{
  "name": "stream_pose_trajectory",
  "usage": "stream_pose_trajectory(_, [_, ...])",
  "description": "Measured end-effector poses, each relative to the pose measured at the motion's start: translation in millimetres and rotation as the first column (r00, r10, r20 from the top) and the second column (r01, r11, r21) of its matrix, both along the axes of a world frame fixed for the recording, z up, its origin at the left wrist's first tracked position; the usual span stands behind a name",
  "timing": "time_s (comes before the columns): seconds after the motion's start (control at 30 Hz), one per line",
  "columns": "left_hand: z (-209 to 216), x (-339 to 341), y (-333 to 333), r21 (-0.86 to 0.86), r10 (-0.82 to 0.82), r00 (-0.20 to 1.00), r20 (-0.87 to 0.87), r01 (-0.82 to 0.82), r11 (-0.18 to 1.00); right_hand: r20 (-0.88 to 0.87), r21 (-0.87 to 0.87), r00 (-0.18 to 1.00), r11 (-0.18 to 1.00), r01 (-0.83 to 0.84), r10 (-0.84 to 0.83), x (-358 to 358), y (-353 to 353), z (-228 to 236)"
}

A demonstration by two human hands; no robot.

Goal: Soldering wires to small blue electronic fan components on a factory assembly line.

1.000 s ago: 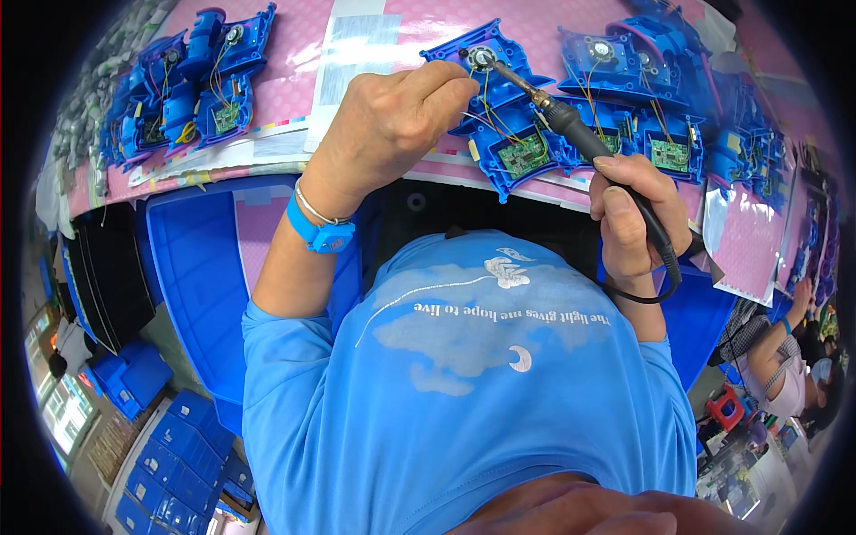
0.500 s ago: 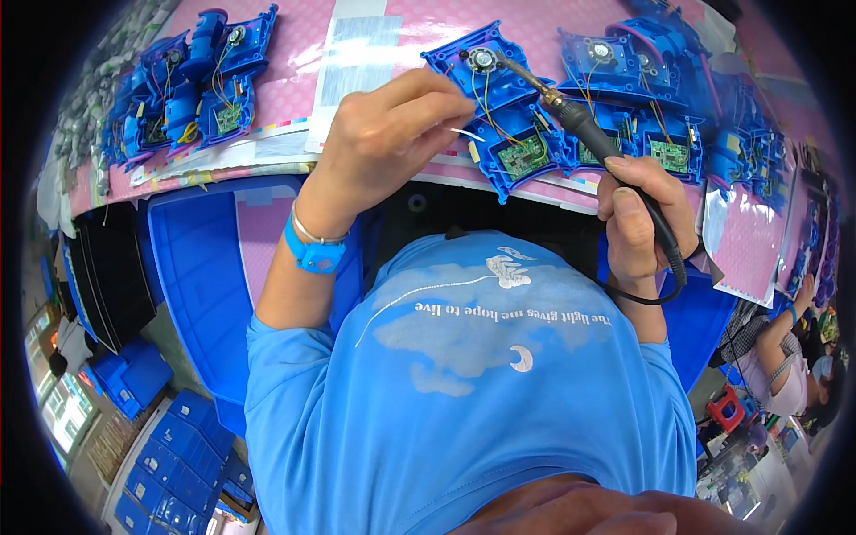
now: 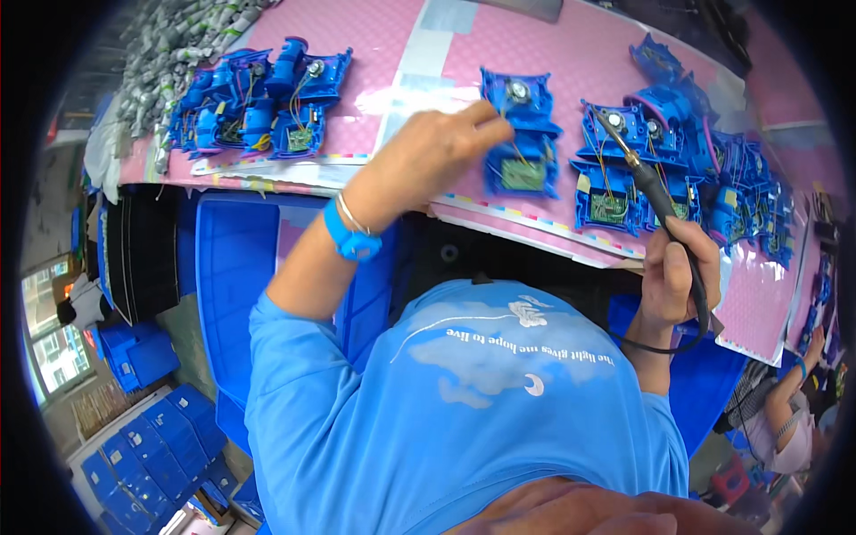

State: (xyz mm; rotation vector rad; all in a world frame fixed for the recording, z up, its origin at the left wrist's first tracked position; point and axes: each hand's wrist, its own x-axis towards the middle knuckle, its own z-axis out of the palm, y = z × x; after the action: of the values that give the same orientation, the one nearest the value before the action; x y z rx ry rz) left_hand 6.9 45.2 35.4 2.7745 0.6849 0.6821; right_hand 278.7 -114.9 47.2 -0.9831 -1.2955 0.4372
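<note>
My left hand (image 3: 428,160) reaches forward with its fingers closed on the left side of an opened blue plastic housing (image 3: 544,122). That housing has a small round metal-rimmed speaker (image 3: 518,90) in its far half and a green circuit board (image 3: 522,176) in its near half. My fingers hide part of its left edge. In my right hand (image 3: 682,267) is a soldering iron (image 3: 655,189) with a black handle. Its metal tip points away to the far left, over the neighbouring opened blue housing (image 3: 606,169), which has wires and a board; contact cannot be judged.
More blue housings (image 3: 740,178) crowd the right of the pink-covered table (image 3: 571,45). Another group of blue housings (image 3: 259,102) stands at left, before a heap of grey wrapped parts (image 3: 178,62). A blue bin (image 3: 236,276) is below the table edge. Another person's arm (image 3: 789,397) shows far right.
The view has shifted. The housing by my left hand has turned and now stands apart from those at right. The thin white strand at my left fingers no longer shows. My right hand keeps the iron.
</note>
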Motion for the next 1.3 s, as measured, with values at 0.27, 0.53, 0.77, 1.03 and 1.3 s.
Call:
stream_pose_trajectory(0.27, [52, -51, 159, 0.203, 0.155, 0.940, -0.304, -0.095, 0.975, -0.025, 0.000, 0.998, 0.998, 0.062, -0.062, 16, -10, -6])
stream_pose_trajectory(0.53, [62, -55, 189, 0.359, 0.359, 0.903, -0.236, -0.262, 0.896, -0.004, -0.010, 0.999, 0.999, 0.035, -0.035, 15, -6, 2])
stream_pose_trajectory(0.77, [20, 56, 38, -0.115, -0.354, 0.915, 0.195, 0.380, 0.918, -0.166, 0.044, 0.976, 0.987, 0.152, -0.142, 13, 6, -1])
stream_pose_trajectory(1.03, [-23, 87, -4, -0.183, -0.200, 0.957, 0.211, 0.240, 0.953, -0.108, 0.080, 0.992, 0.994, 0.069, -0.061, 5, -2, 3])
stream_pose_trajectory(1.3, [4, 41, -69, -0.199, 0.147, 0.987, 0.070, -0.130, 0.971, 0.304, -0.031, 0.950, 0.996, 0.080, -0.067, -2, -1, -10])
